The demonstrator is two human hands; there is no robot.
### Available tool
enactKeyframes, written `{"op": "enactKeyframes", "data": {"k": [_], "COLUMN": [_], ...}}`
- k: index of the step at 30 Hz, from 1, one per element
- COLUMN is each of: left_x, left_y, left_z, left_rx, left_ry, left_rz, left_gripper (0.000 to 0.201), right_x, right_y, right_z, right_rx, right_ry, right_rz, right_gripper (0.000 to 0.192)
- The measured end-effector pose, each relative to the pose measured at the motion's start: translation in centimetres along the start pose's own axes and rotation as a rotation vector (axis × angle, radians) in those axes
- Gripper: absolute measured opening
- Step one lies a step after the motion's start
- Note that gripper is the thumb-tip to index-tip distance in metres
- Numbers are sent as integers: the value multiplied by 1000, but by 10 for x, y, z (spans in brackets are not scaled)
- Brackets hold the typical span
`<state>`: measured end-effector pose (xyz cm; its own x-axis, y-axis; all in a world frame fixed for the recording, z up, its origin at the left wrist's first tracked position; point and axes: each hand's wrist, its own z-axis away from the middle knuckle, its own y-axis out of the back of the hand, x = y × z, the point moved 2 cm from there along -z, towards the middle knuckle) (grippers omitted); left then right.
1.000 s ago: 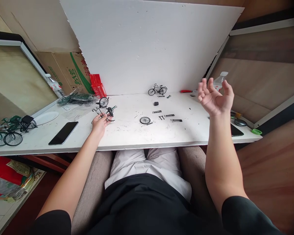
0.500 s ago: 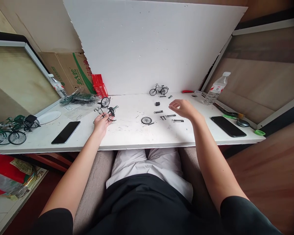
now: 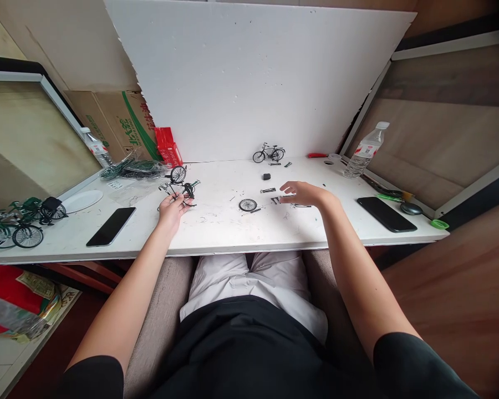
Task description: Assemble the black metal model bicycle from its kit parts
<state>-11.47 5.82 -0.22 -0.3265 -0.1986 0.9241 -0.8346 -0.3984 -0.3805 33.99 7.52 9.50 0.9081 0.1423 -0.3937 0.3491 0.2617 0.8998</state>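
L hand (image 3: 171, 206) fingers curled on the part-built black mini bike (image 3: 178, 185), mid-left of white table (image 3: 216, 233). R hand (image 3: 305, 194) fingers loosely spread, palm down, over small metal parts (image 3: 289, 197); grip can't tell. Loose wheel (image 3: 248, 204) just left of them. Finished mini bike (image 3: 268, 153) at back, black phone (image 3: 110, 226) far left.
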Motion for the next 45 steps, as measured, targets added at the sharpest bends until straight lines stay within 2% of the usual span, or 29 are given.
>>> {"op": "enactKeyframes", "data": {"k": [11, 17, 28, 33, 39, 42, 45], "left_x": [-1, 0, 6, 38, 93, 109, 119], "left_y": [1, -1, -3, 11, 55, 75, 85], "left_z": [-1, 1, 4, -8, -27, -31, -31], "left_rx": [-17, -29, 6, 60, 179, 261, 299], "left_ry": [-3, -19, 45, 23, -133, -163, -167], "left_rz": [14, 22, 46, 74, 151, 170, 161], "left_gripper": [34, 35, 22, 19, 18, 16, 13], "right_x": [8, 10, 14, 16, 24, 28, 34], "right_y": [-5, -6, -7, -5, 1, 6, 10], "right_z": [-5, -7, -11, -12, -12, -10, -9], "right_rx": [-45, -38, -45, -63, -38, -17, 0], "right_ry": [16, 11, 20, 8, -13, -38, -48], "right_rz": [88, 118, 90, 76, 49, 34, 27], "right_gripper": [84, 84, 83, 81, 81, 80, 80]}}
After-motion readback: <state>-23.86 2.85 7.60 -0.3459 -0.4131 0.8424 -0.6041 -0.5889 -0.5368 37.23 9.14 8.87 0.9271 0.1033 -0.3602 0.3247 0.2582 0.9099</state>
